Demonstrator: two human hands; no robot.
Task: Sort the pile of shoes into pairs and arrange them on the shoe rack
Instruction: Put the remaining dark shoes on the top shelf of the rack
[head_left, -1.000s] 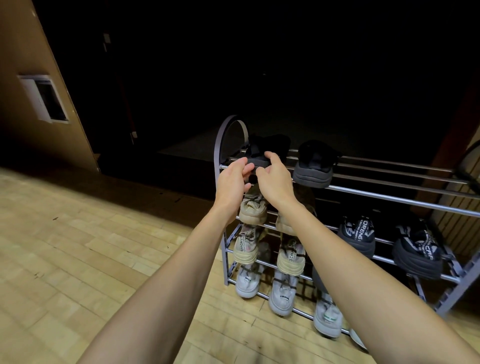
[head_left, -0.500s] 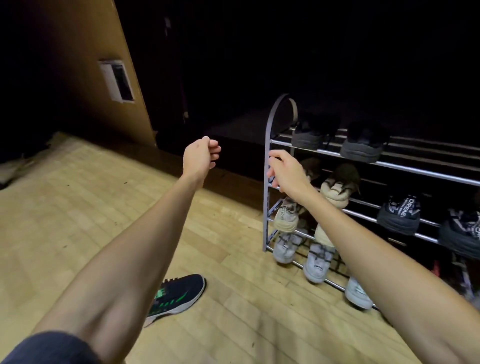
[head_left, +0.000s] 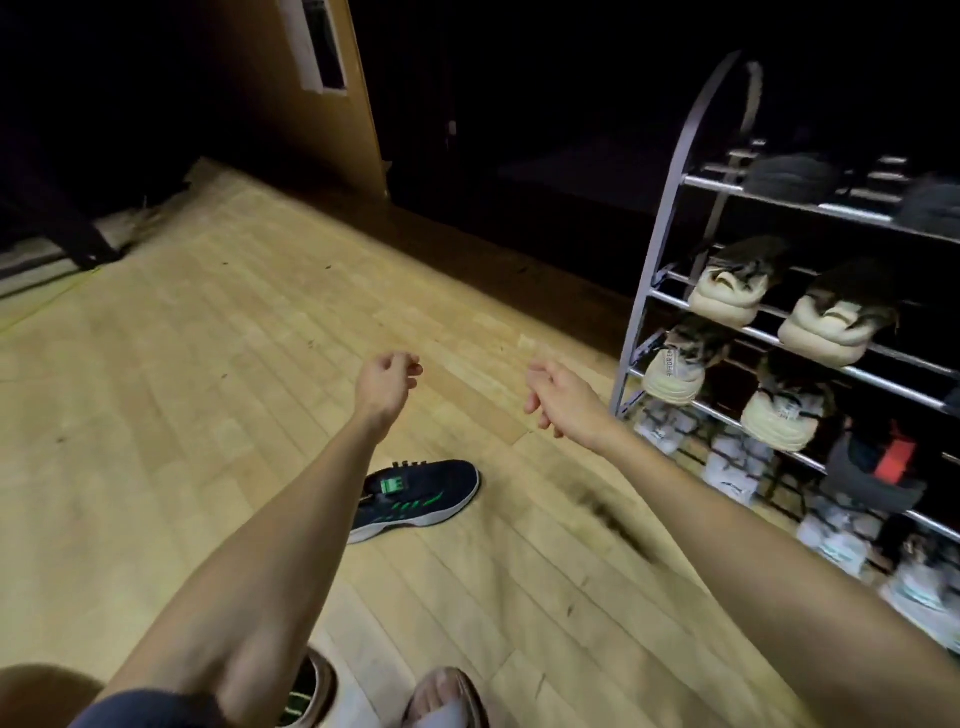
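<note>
Shoe rack (head_left: 670, 218) mostly filled: dark, beige, white pairs seated on rails. One dark sneaker with green stripes (head_left: 415, 496) left on floor, well apart from rack; mate not seen. Left hand (head_left: 387, 382) loosely curled, nothing held. Right hand (head_left: 563, 397) relaxed, nothing held.

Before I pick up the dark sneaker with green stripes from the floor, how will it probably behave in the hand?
The dark sneaker looks like a mesh running shoe, so it is probably light. Its thick white sole should stay fairly stiff, while the upper may give under the fingers. It lies flat on the wooden floor, so it is unlikely to roll.
</note>
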